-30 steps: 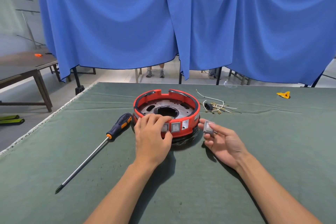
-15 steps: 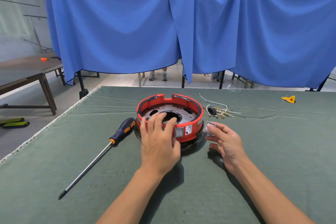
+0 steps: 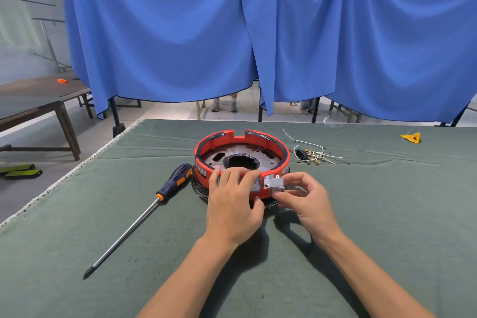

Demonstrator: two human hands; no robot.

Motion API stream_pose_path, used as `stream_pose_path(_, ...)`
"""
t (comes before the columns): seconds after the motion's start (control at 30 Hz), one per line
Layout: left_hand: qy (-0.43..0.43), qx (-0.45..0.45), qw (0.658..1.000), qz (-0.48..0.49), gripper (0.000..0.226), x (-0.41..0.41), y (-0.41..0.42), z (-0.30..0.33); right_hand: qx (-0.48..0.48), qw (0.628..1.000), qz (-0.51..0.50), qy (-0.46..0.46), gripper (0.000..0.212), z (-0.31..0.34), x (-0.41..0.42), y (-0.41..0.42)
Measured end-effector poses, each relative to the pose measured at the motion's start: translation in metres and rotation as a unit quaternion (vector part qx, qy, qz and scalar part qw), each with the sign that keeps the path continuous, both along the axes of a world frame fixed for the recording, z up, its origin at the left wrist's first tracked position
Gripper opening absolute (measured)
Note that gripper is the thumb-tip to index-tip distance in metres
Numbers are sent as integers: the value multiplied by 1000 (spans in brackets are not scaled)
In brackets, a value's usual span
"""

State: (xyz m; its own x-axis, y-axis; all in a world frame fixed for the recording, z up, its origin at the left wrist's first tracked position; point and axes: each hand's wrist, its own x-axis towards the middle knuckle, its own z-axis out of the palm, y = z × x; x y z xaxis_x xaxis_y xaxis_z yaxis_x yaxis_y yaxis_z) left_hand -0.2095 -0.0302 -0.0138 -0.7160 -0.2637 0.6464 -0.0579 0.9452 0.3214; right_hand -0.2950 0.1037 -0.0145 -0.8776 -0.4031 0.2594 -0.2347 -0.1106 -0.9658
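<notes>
The right hand (image 3: 307, 199) has brought the small grey block (image 3: 276, 184) in. Thumb and fingertips now pinch it against the red ring (image 3: 240, 141), just beside the left hand (image 3: 232, 204), whose spread fingers steady the rim. It looks ready to be seated.

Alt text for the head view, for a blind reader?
A person's right hand pinches a small grey block at the front wall of a red round housing, while the left hand rests on its rim. A screwdriver lies left of it on the green tablecloth.
</notes>
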Motion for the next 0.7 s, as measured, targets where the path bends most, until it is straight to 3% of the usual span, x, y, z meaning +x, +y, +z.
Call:
stream_pose_path(0.17, 15, 16, 1000, 10, 43, -1, 1, 1, 26, 999, 12, 40, 29, 0, 1, -1)
stream_pose_path(0.7, 27, 27, 999, 19, 38, -2, 3, 0, 51, 998, 40, 14, 26, 3, 1, 3)
